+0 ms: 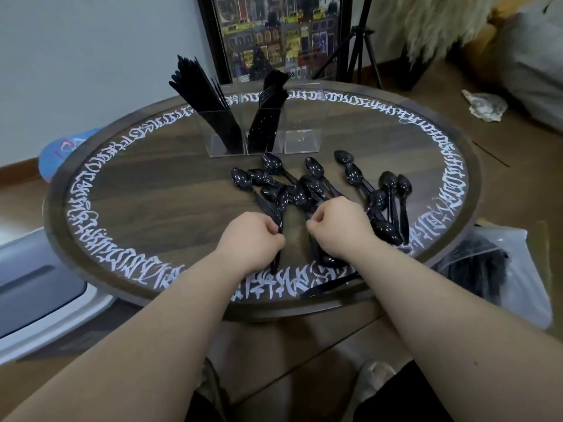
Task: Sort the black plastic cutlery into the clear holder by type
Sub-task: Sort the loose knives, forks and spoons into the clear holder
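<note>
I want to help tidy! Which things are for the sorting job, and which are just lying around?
For the job: spoons, clear holder, knives, forks.

Just lying about: framed picture, tripod, shell, plastic bag.

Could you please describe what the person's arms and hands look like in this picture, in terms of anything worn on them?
Both arms are bare from the bottom edge of the picture up to the hands; no sleeve shows. The left hand and the right hand wear no gloves, and no ring, watch, bracelet or marking is visible on either hand or wrist. The fingernails are mostly hidden.
</note>
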The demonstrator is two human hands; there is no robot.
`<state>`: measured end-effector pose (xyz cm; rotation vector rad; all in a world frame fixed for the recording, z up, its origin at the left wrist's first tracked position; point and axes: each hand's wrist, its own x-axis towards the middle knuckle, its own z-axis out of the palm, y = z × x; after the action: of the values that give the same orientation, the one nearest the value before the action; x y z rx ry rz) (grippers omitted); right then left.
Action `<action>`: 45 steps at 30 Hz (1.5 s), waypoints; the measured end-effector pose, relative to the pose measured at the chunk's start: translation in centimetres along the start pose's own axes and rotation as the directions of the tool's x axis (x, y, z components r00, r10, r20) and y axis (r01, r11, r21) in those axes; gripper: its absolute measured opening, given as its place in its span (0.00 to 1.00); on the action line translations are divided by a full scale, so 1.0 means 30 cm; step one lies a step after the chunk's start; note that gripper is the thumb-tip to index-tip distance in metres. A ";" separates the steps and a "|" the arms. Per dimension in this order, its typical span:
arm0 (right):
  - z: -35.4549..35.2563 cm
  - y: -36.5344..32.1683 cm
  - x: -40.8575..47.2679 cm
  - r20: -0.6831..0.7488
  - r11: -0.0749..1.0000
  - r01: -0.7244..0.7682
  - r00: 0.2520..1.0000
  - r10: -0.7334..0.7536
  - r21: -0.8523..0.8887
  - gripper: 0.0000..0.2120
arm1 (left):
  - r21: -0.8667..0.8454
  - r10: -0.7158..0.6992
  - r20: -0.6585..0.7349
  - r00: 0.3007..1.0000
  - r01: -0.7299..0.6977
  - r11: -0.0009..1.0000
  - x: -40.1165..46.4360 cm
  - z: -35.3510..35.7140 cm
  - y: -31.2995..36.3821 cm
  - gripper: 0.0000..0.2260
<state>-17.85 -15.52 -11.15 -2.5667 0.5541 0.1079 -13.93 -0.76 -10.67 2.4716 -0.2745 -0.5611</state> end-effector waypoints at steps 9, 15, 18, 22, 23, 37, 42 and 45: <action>0.007 -0.077 -0.012 0.027 0.818 0.027 0.998 -0.053 0.575 0.05 | -0.577 -0.044 0.130 0.991 0.112 0.809 0.002 -0.028 -0.014 0.10; 0.039 -0.114 0.005 0.025 0.802 0.061 0.995 -0.094 0.594 0.09 | -0.581 0.031 0.120 0.992 0.045 0.813 -0.016 -0.050 -0.033 0.09; 0.050 -0.131 0.019 -0.003 0.878 0.145 0.987 -0.162 0.457 0.07 | -0.559 -0.014 0.037 0.999 0.033 0.828 0.001 -0.076 -0.069 0.09; 0.073 -0.140 0.039 -0.062 0.979 0.197 0.979 -0.193 0.057 0.11 | -0.512 -0.127 -0.107 0.986 0.055 0.857 0.035 -0.104 -0.118 0.08; 0.082 -0.143 0.044 -0.057 0.979 0.204 0.977 -0.203 0.005 0.14 | -0.523 -0.160 -0.107 0.981 0.081 0.848 0.043 -0.108 -0.130 0.08; 0.069 -0.204 0.003 -0.029 0.936 0.080 0.997 -0.075 0.342 0.05 | -0.611 -0.191 -0.118 0.975 0.080 0.788 0.040 -0.091 -0.094 0.10; 0.074 -0.197 -0.021 0.029 0.945 0.112 0.991 -0.127 0.306 0.09 | -0.692 -0.126 -0.035 0.991 0.067 0.718 0.037 -0.054 -0.046 0.13; 0.067 -0.179 -0.021 0.029 0.937 0.137 0.988 -0.154 0.322 0.09 | -0.657 -0.068 -0.030 0.997 0.031 0.754 0.029 -0.043 -0.032 0.10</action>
<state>-16.19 -10.05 -10.29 -2.2706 0.3280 0.0316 -12.53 0.38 -10.57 1.7983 0.0222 -0.5031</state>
